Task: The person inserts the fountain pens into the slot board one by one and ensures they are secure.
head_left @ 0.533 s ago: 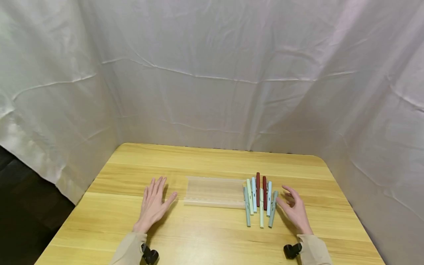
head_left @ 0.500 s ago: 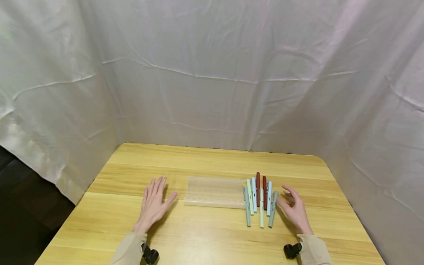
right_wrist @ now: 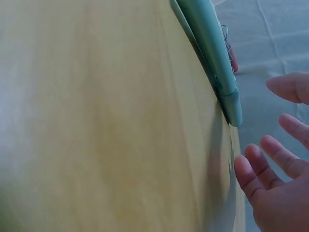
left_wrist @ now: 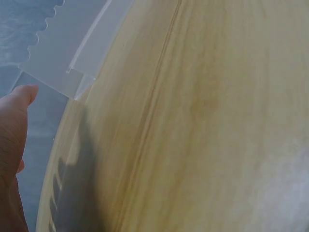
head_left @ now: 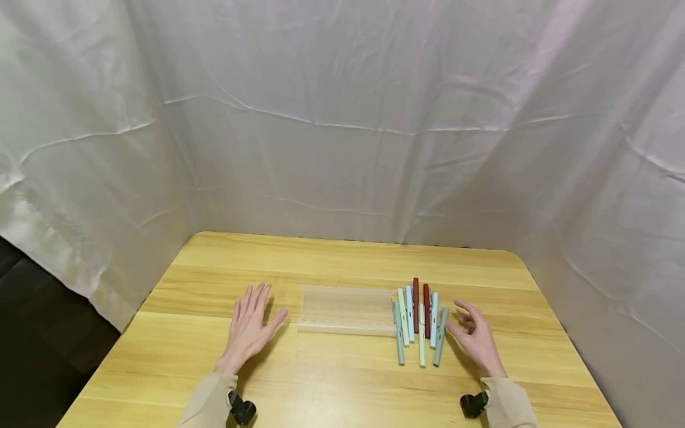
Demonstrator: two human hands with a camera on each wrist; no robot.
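My left hand (head_left: 247, 330) is held with its fingers straight, over the table left of a clear plastic rack (head_left: 345, 309). In the left wrist view the rack shows a scalloped edge (left_wrist: 36, 36) and a raised lip. Several capped pens lie side by side at the rack's right end: dark red pens (head_left: 415, 303), light blue pens (head_left: 434, 321), pale green pens (head_left: 422, 345) and grey-green pens (head_left: 440, 339). Just right of the rightmost grey-green pen is my right hand (head_left: 477, 342), fingers loosely bent and holding nothing. A gap separates that hand from the pen (right_wrist: 212, 53) in the right wrist view.
The wooden table (head_left: 332, 380) has rounded far corners. White cloth (head_left: 342, 148) hangs behind it and along both sides. Dark floor (head_left: 43, 333) shows at the left. A small black camera (head_left: 242, 410) sits at each wrist.
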